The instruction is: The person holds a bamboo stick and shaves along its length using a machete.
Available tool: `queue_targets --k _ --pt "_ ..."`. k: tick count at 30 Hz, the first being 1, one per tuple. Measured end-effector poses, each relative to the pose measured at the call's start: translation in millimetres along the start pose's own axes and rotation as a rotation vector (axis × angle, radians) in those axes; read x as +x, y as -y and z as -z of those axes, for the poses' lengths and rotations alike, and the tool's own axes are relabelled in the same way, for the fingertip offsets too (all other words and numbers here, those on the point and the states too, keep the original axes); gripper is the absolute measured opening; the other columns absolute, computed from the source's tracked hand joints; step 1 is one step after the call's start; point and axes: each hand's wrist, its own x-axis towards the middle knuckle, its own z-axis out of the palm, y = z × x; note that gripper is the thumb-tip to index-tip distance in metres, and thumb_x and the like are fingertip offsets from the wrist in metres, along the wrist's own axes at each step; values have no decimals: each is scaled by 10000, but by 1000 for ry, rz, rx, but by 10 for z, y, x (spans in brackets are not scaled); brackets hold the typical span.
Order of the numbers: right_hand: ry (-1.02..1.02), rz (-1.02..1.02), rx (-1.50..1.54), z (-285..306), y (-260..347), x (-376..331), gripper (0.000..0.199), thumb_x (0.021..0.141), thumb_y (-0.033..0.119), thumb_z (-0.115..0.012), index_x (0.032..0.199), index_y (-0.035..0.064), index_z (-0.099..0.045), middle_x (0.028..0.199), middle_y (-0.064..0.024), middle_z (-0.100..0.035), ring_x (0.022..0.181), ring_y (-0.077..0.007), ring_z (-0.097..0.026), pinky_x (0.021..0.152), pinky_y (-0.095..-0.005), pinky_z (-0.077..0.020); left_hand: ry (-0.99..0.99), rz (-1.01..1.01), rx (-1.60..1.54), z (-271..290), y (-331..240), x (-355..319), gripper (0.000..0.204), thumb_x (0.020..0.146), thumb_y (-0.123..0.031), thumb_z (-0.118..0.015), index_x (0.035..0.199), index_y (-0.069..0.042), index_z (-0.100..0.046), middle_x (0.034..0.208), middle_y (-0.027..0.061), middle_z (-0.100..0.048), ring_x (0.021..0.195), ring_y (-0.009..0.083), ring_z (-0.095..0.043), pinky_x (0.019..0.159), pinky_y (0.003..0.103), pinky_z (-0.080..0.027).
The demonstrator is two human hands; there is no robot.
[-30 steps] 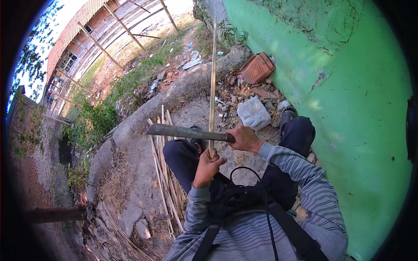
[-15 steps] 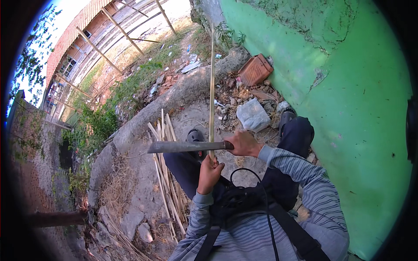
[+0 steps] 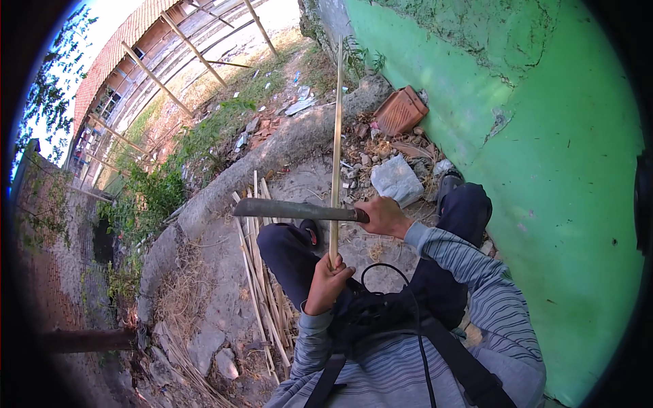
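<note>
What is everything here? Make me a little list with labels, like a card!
Left hand: grips the lower end of a long thin bamboo stick, held upright
Right hand: grips the handle of a long dark blade, lying across the stick
Ground: bundle of split strips beside the legs
Wall: green, on the right
Near wall: grey stone, reddish roof tile
</note>
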Motion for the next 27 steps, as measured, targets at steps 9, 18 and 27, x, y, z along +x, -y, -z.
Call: queue_targets --k 9,18,27 --pt "63 29 64 -4 104 -38 205 819 311 -724 911 130 -690 667 -165 -673 661 -414 -702 623 -542 -564 -11 39 -165 95 -108 27 381 873 82 -719 936 -164 -434 720 -97 -443 535 -4 -392 455 199 -323" --pt "-48 -86 57 35 -53 153 163 832 291 -713 901 144 -704 695 -168 -687 695 -412 -713 653 -533 -573 37 90 -202 131 -35 -101 385 871 103 -703 912 -166 -430 716 -98 -453 528 -4 -395 459 192 -319" --pt "-26 -124 29 37 -243 254 213 824 308 -745 886 107 -710 705 -157 -688 700 -406 -705 642 -518 -562 54 85 -184 153 1 -190 399 865 108 -708 895 -161 -415 710 -100 -438 540 -9 -394 463 191 -326"
